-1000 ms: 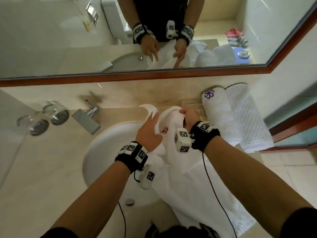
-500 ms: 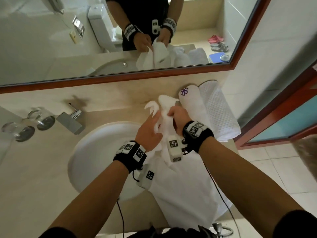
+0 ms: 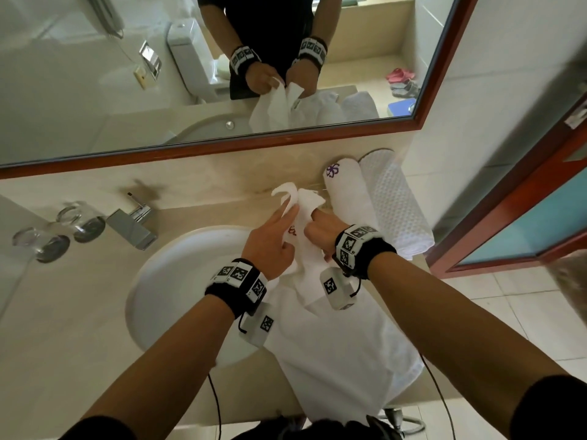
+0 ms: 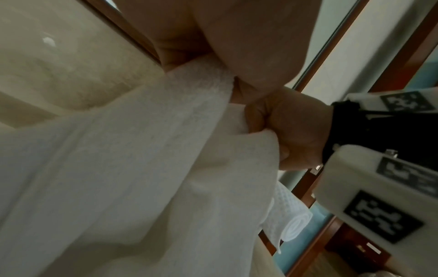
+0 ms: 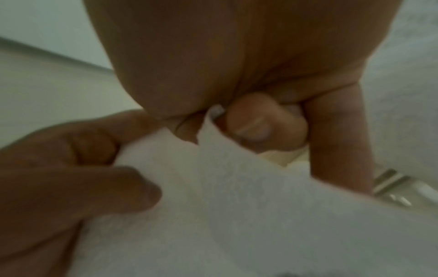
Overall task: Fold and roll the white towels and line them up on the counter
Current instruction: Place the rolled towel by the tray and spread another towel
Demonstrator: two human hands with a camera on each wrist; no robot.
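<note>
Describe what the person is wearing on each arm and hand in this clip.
Both hands are bare. The left hand and right hand each have a black wrist strap ringed with white blocks printed with black square marker codes. A white camera box with the same codes hangs under each wrist, trailing a thin black cable. Dark sleeves begin near the elbows.

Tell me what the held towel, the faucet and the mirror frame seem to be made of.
Held towel: white looped cotton terry, judging by its fuzzy nap in the left wrist view.
Faucet: polished chrome-look metal, blocky with bright reflections.
Mirror frame: reddish-brown glossy wood or wood-look trim; the grain is too faint to tell.
</note>
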